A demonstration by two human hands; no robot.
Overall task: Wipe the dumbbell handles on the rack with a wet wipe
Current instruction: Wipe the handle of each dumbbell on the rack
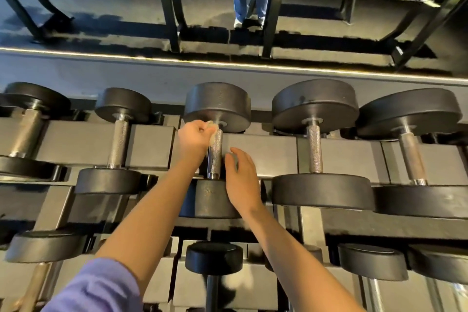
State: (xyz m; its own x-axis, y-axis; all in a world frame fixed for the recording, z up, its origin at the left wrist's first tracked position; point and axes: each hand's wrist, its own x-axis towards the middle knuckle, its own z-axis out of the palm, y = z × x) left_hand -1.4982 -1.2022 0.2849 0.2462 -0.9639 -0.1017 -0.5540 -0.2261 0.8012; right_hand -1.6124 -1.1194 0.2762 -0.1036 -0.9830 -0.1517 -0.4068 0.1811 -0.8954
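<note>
1. Found the left grip (192,138) curled tight round a bunched wipe (212,131), pressed to the far end of the middle handle (215,157), just under the far head (217,104).
2. Found the right grip (241,180) slack and holding nothing, fingers (234,158) loosely straight, just beside the near half of that handle and over the near head (210,200).
3. Placed the dumbbell in the upper row of the rack (266,151), with two others on each side, their handles bare and clear of both grips.
4. Judged the wipe at risk of snagging on the knurling and tearing or shedding, given so small a wad on so rough a bar.
5. Judged a miss of the handle's underside and near end likely, if dragged along one face only.
6. Feared a roll of the dumbbell on the rack under a hard sideways rub, with the right fingers near enough for a nip against the head.
7. Could not settle right fingertip contact with the handle: touching or just clear.
8. Could not see most of the wipe, buried in the fist, nor judge its wetness.
9. Lost part of the leftmost dumbbell (27,132) and much of the lower row (214,257) to the frame edges and the arms.
</note>
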